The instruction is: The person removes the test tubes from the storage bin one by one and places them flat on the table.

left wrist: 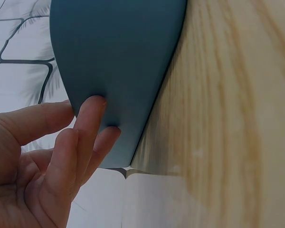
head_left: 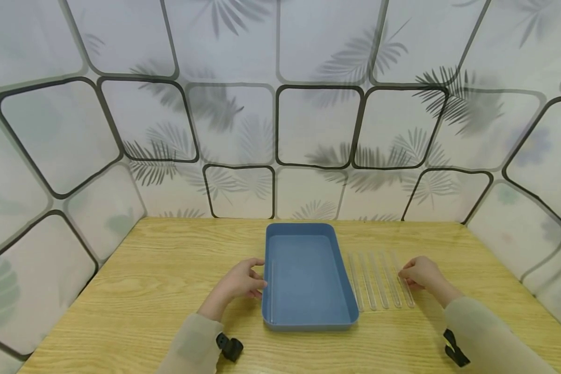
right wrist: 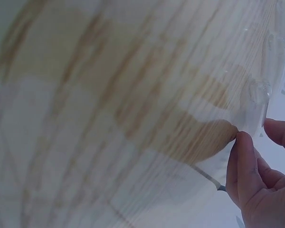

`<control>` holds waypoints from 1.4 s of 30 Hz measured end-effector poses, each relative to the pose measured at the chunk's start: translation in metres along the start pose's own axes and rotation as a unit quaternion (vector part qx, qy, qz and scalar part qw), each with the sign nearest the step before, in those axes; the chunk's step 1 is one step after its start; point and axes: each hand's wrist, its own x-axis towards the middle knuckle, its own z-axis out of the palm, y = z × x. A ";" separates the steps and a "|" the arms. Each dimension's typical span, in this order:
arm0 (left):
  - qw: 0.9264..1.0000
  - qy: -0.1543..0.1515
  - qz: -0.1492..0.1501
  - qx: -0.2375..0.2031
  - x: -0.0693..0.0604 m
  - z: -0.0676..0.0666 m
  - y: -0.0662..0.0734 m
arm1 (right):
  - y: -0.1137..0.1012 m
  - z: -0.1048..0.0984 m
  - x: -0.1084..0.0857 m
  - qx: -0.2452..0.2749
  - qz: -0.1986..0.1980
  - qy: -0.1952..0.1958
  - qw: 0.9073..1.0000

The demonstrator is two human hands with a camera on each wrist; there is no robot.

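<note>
A blue rectangular tray (head_left: 312,280) lies on the table. Inside it, along the left wall, one clear test tube (head_left: 273,291) is faintly visible. My left hand (head_left: 240,280) rests against the tray's left side; in the left wrist view its fingertips (left wrist: 92,102) touch the outer wall near the rim. To the right of the tray, several clear test tubes (head_left: 377,280) lie side by side in a row. At the rightmost tube (head_left: 408,296), my right hand (head_left: 421,272) pinches the thin body between thumb and fingers. That tube's rounded end shows in the right wrist view.
The wood-grain table (head_left: 168,270) extends on both sides of the tray. Behind it and at both sides hang patterned white curtains (head_left: 318,124). A small black device (head_left: 231,349) is at the left sleeve.
</note>
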 end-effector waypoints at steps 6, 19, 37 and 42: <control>1.000 0.001 -0.004 0.003 0.000 0.001 0.000 | -0.001 -0.001 0.000 -0.008 -0.004 0.005 1.000; 1.000 0.000 -0.001 -0.006 0.001 0.000 -0.001 | -0.010 -0.011 -0.005 0.006 -0.017 0.004 1.000; 1.000 0.001 0.003 -0.002 -0.001 0.001 0.001 | -0.029 -0.001 -0.008 0.041 -0.046 -0.032 0.998; 1.000 -0.001 0.001 -0.005 0.000 0.000 0.000 | -0.041 0.012 -0.008 0.034 -0.049 -0.042 0.997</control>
